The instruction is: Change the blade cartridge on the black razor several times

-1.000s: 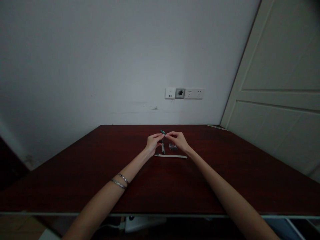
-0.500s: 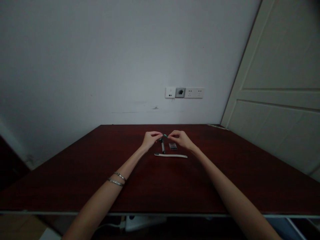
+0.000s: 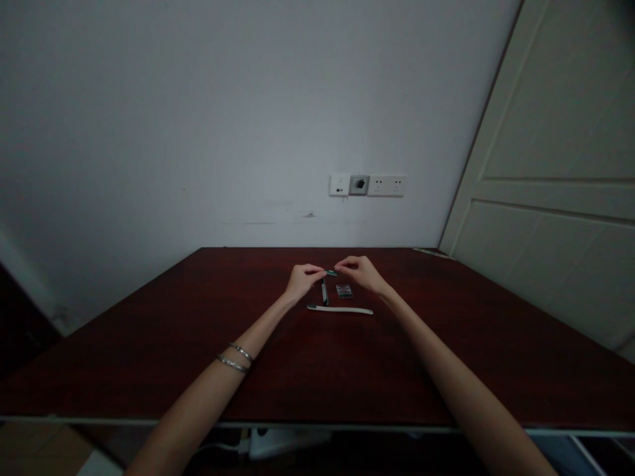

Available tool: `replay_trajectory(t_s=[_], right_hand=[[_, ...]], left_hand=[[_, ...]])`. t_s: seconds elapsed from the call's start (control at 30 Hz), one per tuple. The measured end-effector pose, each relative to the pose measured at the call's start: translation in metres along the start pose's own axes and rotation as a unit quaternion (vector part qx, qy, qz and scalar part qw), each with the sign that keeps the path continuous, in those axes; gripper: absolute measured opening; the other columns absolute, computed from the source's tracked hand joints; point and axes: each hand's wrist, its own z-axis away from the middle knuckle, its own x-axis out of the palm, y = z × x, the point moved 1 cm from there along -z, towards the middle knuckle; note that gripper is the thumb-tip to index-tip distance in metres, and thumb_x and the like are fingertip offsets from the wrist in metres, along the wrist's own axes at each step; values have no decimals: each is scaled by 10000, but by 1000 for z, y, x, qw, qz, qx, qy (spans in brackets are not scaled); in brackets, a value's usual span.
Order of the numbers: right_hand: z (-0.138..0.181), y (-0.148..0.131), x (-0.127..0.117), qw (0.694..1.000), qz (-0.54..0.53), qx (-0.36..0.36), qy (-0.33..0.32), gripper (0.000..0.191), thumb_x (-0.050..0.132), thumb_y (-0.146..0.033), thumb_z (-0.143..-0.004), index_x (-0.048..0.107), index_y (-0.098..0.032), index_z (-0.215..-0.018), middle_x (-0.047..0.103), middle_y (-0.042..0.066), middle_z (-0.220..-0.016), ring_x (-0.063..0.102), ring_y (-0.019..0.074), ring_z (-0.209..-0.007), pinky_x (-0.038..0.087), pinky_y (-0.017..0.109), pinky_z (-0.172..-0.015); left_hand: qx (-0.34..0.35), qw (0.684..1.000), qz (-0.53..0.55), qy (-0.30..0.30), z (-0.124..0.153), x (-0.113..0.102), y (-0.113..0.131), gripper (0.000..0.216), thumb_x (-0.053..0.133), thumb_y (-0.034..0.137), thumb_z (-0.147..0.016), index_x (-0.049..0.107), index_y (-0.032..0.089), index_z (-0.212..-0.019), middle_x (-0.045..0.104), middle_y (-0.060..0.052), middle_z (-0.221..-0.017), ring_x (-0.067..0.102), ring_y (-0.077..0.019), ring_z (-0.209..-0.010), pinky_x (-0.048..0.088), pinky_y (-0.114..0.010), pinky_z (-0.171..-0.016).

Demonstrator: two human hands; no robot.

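Observation:
Both my hands meet over the far middle of a dark red table (image 3: 149,344). My left hand (image 3: 300,282) and my right hand (image 3: 362,272) each pinch one end of a small green item (image 3: 331,272), held a little above the tabletop. Just below it a thin dark stick-like piece (image 3: 324,292) lies on the table. A long white strip (image 3: 340,309) lies flat in front of my hands. A small dark rectangular piece (image 3: 344,290) rests beside my right hand. Two bracelets (image 3: 237,358) are on my left wrist.
A white wall with a row of sockets (image 3: 368,185) rises behind the table. A pale panelled door (image 3: 555,185) stands at the right. Under the table's near edge a white object (image 3: 288,441) shows.
My hands stayed together on the green item. It was tilted upward a second ago; now it sits lower and more level between my fingertips.

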Motion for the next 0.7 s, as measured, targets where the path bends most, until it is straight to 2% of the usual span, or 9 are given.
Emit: replay_trajectory(t_s=[0.13,0.3,0.6,0.7], right_hand=[[-6,-1,3,998,-16,23,-49,246,602,-336,-722,718,-128,-784,694,67,-762,606,173,-710,453,273,-661],[-12,-2,3,995,0,21,-102,228,607,-314,-705,709,-116,-749,673,53,-669,562,133,-589,428,242,-564],[-9,-4,-2,989,32,17,-142,218,600,-297,-695,702,-108,-738,661,47,-656,546,124,-576,414,227,-544],[-8,0,-3,987,44,17,-152,212,590,-288,-694,701,-113,-737,653,40,-647,537,120,-571,401,220,-535]], left_hand=[[-2,1000,-6,1,1,3,0,218,711,317,-589,724,138,-713,676,-64,-701,492,-102,-491,350,-207,-433],[0,1000,-15,6,0,4,-4,191,708,306,-599,727,152,-710,683,-78,-735,561,-142,-584,404,-237,-518],[8,1000,-26,-16,2,7,-8,179,702,308,-617,721,156,-709,673,-73,-758,568,-153,-607,418,-257,-557],[39,997,-53,-36,2,7,-10,162,698,295,-629,721,166,-724,673,-73,-787,588,-176,-702,437,-283,-664]])
